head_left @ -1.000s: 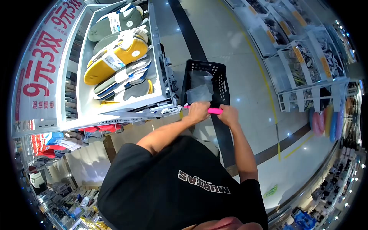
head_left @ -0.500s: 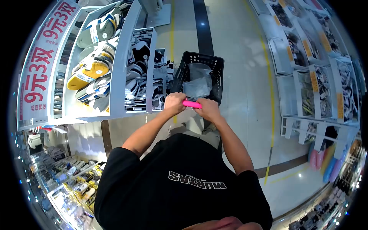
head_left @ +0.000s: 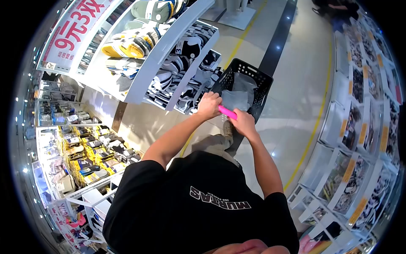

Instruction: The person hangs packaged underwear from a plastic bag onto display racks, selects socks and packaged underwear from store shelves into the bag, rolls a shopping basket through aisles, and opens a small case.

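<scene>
Both of my hands grip a bright pink handle (head_left: 228, 112) at the near end of a black perforated basket (head_left: 264, 80). My left hand (head_left: 209, 105) is closed round the handle's left part, and my right hand (head_left: 244, 122) is closed round its right part. Inside the basket lie translucent grey-white plastic items (head_left: 236, 100); what they contain cannot be made out. Just left of the basket, a white rack holds black, white and grey socks (head_left: 188, 46).
Yellow and grey socks (head_left: 133, 47) fill a white shelf at the upper left, beside a red-lettered sign (head_left: 69, 38). More packets (head_left: 86, 152) lie lower left. White bins (head_left: 334, 127) line the right side. A person (head_left: 338, 8) is at the top right.
The view has turned and moved along the aisle. The basket now shows further right and tilted, more sock racks show beside it, and a person has appeared at the top right. Both hands keep their grip.
</scene>
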